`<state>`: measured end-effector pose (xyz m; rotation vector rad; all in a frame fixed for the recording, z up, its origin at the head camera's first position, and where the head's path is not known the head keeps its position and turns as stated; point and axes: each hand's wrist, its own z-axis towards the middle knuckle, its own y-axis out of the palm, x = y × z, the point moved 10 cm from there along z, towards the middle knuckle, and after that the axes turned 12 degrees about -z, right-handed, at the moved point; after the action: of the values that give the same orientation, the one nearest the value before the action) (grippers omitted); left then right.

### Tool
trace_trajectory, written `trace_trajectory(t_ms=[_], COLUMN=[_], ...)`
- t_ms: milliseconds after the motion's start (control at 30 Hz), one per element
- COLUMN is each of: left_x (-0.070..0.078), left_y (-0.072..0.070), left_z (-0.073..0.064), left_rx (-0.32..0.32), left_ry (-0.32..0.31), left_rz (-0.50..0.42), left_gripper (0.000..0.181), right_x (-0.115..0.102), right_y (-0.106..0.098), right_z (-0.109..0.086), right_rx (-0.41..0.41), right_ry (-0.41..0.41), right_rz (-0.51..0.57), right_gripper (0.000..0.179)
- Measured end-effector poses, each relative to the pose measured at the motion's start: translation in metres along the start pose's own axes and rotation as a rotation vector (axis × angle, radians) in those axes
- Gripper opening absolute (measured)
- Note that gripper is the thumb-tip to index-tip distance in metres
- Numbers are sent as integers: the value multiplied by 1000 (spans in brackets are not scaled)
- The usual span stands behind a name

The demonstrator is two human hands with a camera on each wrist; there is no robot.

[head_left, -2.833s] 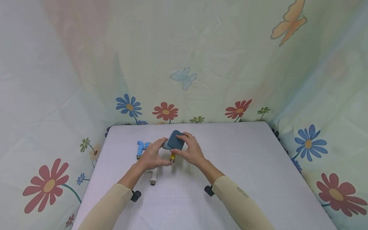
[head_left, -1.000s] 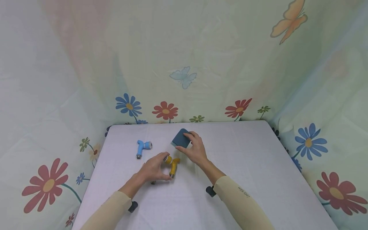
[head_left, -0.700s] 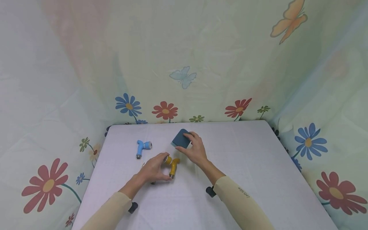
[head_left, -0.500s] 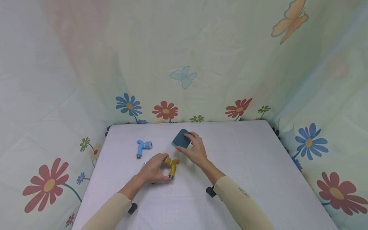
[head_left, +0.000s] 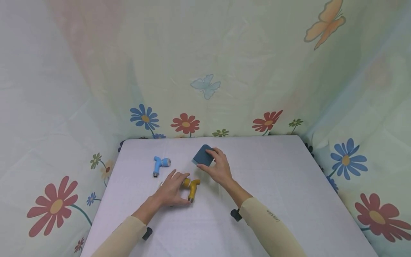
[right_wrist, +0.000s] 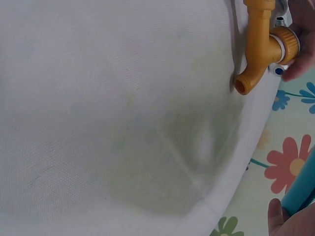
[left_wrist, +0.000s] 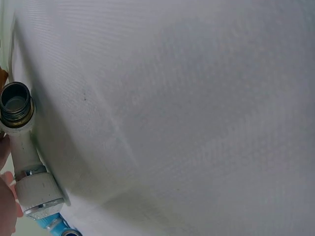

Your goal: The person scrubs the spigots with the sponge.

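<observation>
My left hand (head_left: 170, 191) is spread around a yellow tap (head_left: 193, 189) with a ribbed knob and metal threaded end. Its thumb lies by the threaded end, while its fingers are near the knob, as the right wrist view also shows. Under this hand is a white tap (left_wrist: 39, 191), mostly hidden in the head view. My right hand (head_left: 219, 169) pinches a dark blue flat piece (head_left: 203, 156) with rounded corners and a paler edge, held above the table. Only its teal side (right_wrist: 300, 184) shows in the right wrist view; its kind is unclear.
A light blue tap (head_left: 158, 166) lies behind and left of my left hand. The table (head_left: 273, 185) has a white cover and is enclosed by a flower-printed curtain (head_left: 244, 89). Its back edge runs beyond both hands.
Earlier, both hands held the blue piece against the yellow tap. My right hand then moved it back and right as the tap came down nearer me. Just now my left fingers have spread.
</observation>
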<state>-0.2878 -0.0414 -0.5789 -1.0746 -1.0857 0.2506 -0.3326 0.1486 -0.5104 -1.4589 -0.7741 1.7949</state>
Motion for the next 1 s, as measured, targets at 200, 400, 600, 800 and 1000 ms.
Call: trace_trajectory(t_ms=[200,400,600,800,1000], left_x=[1,3,4,1,0], left_y=[3,4,4,7,6], left_z=[1,1,1,1,0], left_rx=[3,13,22,14,1], left_ry=[64,81,82,73,75], left_rz=[96,157,166,170,184], left_gripper=[102,101,98,97,106], right_x=[1,0,0,1,1], right_y=[0,-1,0,0,0], right_z=[1,2,0,0,-1], right_rx=[-3,6,7,7,2], right_ry=[0,-20,-14,-8,-2], right_rz=[-6,-15,-12,-9,-5], right_gripper=[77,77,77,77,77])
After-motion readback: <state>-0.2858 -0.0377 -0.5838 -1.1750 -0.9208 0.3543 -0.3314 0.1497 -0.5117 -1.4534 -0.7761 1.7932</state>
